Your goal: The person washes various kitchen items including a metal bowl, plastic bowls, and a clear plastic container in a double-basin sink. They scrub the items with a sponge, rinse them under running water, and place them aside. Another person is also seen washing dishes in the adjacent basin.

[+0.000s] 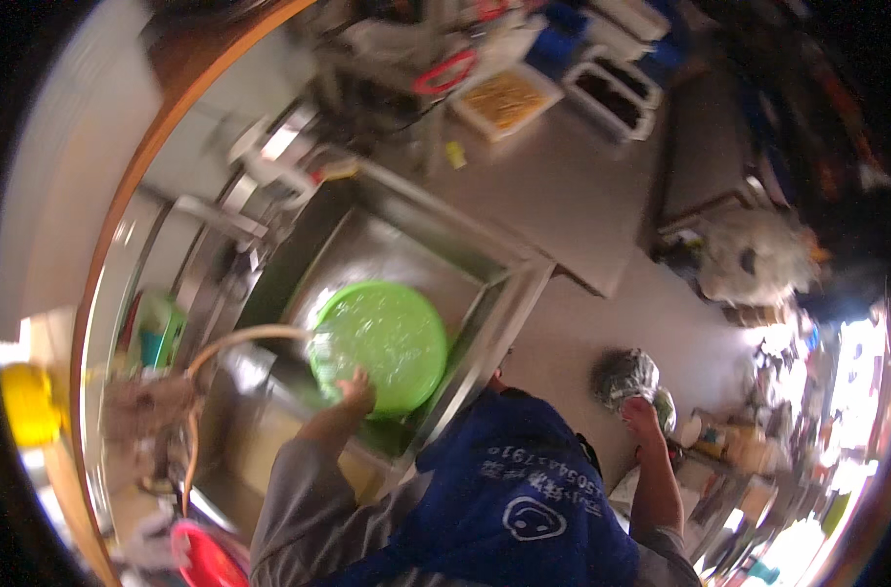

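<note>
My left hand (357, 392) is at the near left rim of a round green plastic basin (394, 337), with fingers spread over it; whether it touches the rim is not clear. The basin stands in a large stainless steel sink (387, 235) and holds water with a rippled, bubbly surface. A tan hose (251, 334) arches over the sink's edge and ends at the basin's left side, where water seems to run. Off to the right, my right hand (640, 412) grips the top of a silvery, crinkled plastic bag (631, 374), which is blurred. A blue apron covers my front.
A steel worktop (541, 198) adjoins the sink and bears a tray of yellowish food strips (500, 103) and a white divided container (614, 99) with dark contents. A large translucent bag (753, 257) stands at the right. A red basin (207, 558) lies at the lower left.
</note>
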`<state>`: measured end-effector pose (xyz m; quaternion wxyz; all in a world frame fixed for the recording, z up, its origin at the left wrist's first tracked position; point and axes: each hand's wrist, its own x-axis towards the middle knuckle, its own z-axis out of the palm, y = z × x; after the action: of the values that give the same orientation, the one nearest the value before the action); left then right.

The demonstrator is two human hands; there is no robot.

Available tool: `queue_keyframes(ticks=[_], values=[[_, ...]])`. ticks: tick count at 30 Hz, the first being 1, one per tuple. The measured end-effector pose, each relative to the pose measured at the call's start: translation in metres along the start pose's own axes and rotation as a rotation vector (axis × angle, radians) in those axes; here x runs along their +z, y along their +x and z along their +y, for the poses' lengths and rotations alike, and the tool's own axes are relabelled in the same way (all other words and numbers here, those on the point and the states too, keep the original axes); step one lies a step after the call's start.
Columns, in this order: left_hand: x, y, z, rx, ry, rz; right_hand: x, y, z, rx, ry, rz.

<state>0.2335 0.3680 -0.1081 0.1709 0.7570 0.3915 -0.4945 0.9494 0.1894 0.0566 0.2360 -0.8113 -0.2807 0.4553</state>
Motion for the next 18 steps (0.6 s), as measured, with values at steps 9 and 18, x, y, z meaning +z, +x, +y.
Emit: queue_keyframes(ticks=[9, 18], values=[[-0.063, -0.065, -0.006, 0.069, 0.224, -0.366, 0.075, 0.048, -0.194, -0.308, -0.384, -0.175], [-0.169, -0.148, -0.029, 0.229, -0.113, 0.161, 0.232, 0.062, -0.329, -0.433, -0.25, -0.763]])
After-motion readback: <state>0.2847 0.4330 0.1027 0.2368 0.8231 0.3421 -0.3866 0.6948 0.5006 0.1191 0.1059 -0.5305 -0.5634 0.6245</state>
